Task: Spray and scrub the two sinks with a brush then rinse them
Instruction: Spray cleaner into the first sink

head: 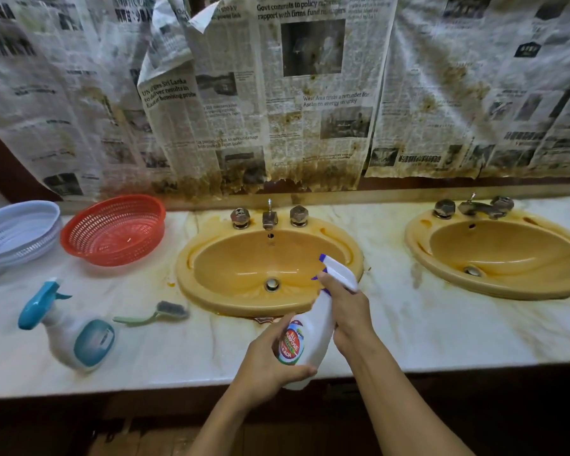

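Note:
Two yellow-orange sinks are set in a stained marble counter: the left sink (244, 268) in front of me and the right sink (494, 255) further right. My left hand (270, 363) grips the body of a white all-purpose spray bottle (310, 334). My right hand (346, 311) holds its neck by the trigger, and the purple-tipped nozzle points over the left sink. A green-handled scrub brush (158, 315) lies on the counter left of that sink.
A second spray bottle with a teal head (66, 327) stands at the front left. A red basket (112, 230) and stacked pale blue baskets (17, 235) sit at the back left. Stained newspaper (277, 93) covers the wall. Each sink has taps (269, 218) behind it.

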The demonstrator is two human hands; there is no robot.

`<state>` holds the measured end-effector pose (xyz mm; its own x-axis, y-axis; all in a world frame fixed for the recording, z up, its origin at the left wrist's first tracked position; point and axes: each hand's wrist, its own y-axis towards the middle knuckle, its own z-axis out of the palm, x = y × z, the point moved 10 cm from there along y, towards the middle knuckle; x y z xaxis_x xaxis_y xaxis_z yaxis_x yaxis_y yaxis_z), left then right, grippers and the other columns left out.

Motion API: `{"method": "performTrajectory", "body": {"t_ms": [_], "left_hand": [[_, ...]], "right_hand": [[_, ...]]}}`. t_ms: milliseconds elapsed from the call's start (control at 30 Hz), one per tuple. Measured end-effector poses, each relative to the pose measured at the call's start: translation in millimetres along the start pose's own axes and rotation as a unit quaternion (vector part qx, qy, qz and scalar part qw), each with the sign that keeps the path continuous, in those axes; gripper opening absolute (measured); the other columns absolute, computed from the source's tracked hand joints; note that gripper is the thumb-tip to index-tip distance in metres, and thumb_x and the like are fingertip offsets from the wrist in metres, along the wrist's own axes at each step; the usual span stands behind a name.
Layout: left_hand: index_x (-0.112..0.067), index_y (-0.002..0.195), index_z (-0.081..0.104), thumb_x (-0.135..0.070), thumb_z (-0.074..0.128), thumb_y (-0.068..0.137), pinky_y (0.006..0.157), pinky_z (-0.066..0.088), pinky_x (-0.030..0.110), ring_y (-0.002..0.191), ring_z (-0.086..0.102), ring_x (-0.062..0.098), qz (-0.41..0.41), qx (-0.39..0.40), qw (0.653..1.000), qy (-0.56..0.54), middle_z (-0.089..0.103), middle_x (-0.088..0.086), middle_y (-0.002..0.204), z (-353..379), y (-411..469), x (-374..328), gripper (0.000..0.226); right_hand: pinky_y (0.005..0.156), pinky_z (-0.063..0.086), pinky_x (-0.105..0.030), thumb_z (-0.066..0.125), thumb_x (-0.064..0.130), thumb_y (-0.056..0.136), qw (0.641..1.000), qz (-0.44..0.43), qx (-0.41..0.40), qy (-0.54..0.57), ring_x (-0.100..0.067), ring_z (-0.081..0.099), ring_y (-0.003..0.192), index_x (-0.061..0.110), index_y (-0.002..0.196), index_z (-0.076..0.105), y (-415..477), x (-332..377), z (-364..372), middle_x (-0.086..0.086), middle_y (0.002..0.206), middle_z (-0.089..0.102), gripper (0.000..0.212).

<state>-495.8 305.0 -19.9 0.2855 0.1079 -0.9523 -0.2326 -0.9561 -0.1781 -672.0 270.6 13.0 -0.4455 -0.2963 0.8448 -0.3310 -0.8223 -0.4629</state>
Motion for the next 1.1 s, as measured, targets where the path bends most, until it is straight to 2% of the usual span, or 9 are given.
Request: {"method": "performTrajectory", "body": {"t_ms": [100,233,400,533,667,800,933,1000,1100], "left_hand": [[-0.050,0.128,0.055,-0.030,0.100,0.056,0.089,0.058,0.024,0.112,0.067,0.006,-0.001,0.025,1.000,-0.004,0.069,-0.018,0.120,-10.6,-4.1,9.9,0.088],[-0.047,0.138,0.052,-0.037,0.100,0.055,0.094,0.059,0.033,0.115,0.066,0.014,-0.031,0.052,0.998,-0.037,0.066,-0.015,0.125,-22.8,-4.1,30.4,0.096],[-0.046,0.141,0.049,-0.038,0.101,0.056,0.095,0.059,0.032,0.115,0.066,0.012,-0.042,0.078,0.995,-0.034,0.065,-0.013,0.128,-24.7,-4.7,40.1,0.100],[-0.040,0.145,0.050,-0.038,0.100,0.057,0.096,0.059,0.032,0.113,0.067,0.013,-0.064,0.093,0.993,-0.043,0.067,-0.012,0.126,-16.2,-3.8,47.3,0.101],[-0.035,0.147,0.052,-0.044,0.100,0.056,0.101,0.056,0.039,0.116,0.067,0.019,-0.086,0.102,0.990,-0.055,0.068,-0.007,0.129,-2.8,-2.8,53.8,0.103],[-0.034,0.146,0.054,-0.047,0.099,0.058,0.104,0.054,0.045,0.118,0.066,0.021,-0.098,0.105,0.988,-0.061,0.068,-0.005,0.131,10.4,-1.5,54.8,0.100],[-0.033,0.147,0.053,-0.048,0.099,0.058,0.104,0.054,0.044,0.119,0.066,0.023,-0.103,0.097,0.988,-0.063,0.067,-0.006,0.133,20.5,1.0,52.0,0.101],[-0.034,0.147,0.053,-0.045,0.098,0.060,0.097,0.057,0.035,0.116,0.067,0.019,-0.106,0.093,0.988,-0.063,0.068,-0.009,0.132,24.4,1.0,50.6,0.098],[-0.032,0.145,0.055,-0.033,0.098,0.064,0.087,0.055,0.025,0.112,0.069,0.015,-0.106,0.088,0.988,-0.072,0.070,-0.008,0.126,28.5,-0.8,47.8,0.092]], "right_hand": [[0.066,0.053,-0.036,0.086,0.024,0.079,0.998,0.029,0.032,0.039,-0.026,0.064,0.069,0.007,0.101,0.073,-4.1,-15.8,16.2,-0.013,0.083,0.071,0.031],[0.064,0.057,-0.037,0.081,0.031,0.081,0.988,0.033,0.147,0.043,-0.032,0.070,0.095,0.011,0.117,0.068,-16.5,-25.6,49.8,-0.015,0.115,0.073,0.043],[0.063,0.057,-0.034,0.069,0.012,0.093,0.977,0.021,0.209,0.030,-0.029,0.067,0.089,0.009,0.129,0.063,-24.0,-27.0,60.8,-0.009,0.127,0.071,0.037],[0.060,0.055,-0.033,0.071,0.022,0.093,0.986,0.047,0.163,-0.008,-0.019,0.066,0.071,0.006,0.107,0.073,-10.9,-38.9,50.5,-0.009,0.107,0.074,0.021],[0.060,0.049,-0.032,0.071,0.022,0.095,0.993,0.081,0.086,-0.031,-0.020,0.058,0.057,0.010,0.088,0.063,8.7,-50.6,33.3,-0.009,0.081,0.070,0.016],[0.058,0.047,-0.030,0.073,0.021,0.094,0.992,0.093,0.053,-0.063,-0.019,0.056,0.052,0.011,0.087,0.059,22.7,-50.9,22.9,-0.007,0.066,0.061,0.018],[0.067,0.051,-0.036,0.073,0.023,0.094,0.991,0.083,0.089,-0.057,-0.022,0.063,0.061,0.009,0.095,0.064,25.5,-43.0,18.6,-0.009,0.081,0.072,0.017],[0.073,0.053,-0.042,0.075,0.023,0.092,0.988,0.083,0.119,-0.045,-0.023,0.067,0.069,0.009,0.105,0.067,24.4,-40.1,17.3,-0.007,0.099,0.076,0.020],[0.072,0.053,-0.040,0.073,0.025,0.093,0.984,0.093,0.150,-0.038,-0.023,0.066,0.072,0.012,0.101,0.069,24.0,-39.0,15.3,-0.005,0.106,0.076,0.016]]}}
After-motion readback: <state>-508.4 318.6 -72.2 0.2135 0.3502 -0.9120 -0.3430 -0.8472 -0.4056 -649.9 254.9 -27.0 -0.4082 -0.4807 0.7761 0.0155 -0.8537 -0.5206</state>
